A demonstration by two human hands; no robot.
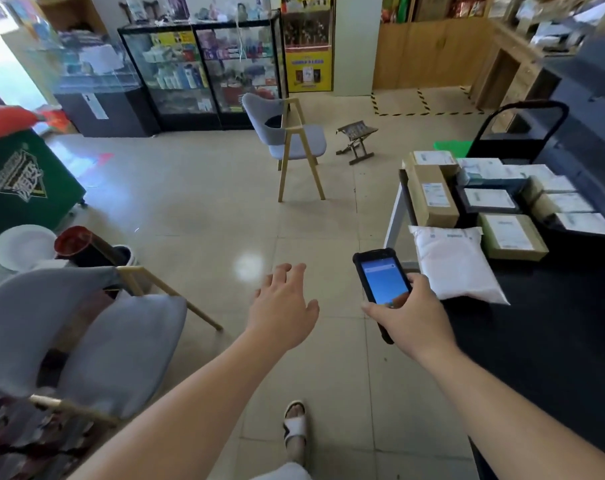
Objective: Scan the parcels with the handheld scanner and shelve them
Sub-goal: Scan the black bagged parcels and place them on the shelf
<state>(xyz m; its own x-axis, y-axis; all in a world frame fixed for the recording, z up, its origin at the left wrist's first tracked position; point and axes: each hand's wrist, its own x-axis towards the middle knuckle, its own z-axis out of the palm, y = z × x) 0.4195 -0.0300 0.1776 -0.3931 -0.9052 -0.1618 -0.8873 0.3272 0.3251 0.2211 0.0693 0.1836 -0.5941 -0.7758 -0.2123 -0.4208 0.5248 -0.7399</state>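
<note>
Beige floor tiles fill the middle of a small shop, with glass display cabinets along the far wall and a grey chair with wooden legs standing alone in front of them. At my right I see a dark worktop that carries the parcels: a white plastic mailer bag lies at its near-left corner, and behind it brown cardboard boxes and other labelled packets sit close together, touching each other.

My right hand has its grip closed around the handheld scanner; the fingers wrap the lower body and the thumb lies on the lit blue screen. The scanner is held above the floor, just beside the worktop edge and near the mailer bag.

My left hand hangs over the floor with fingers spread and relaxed, holding nothing.

A second grey chair is at my lower left.
</note>
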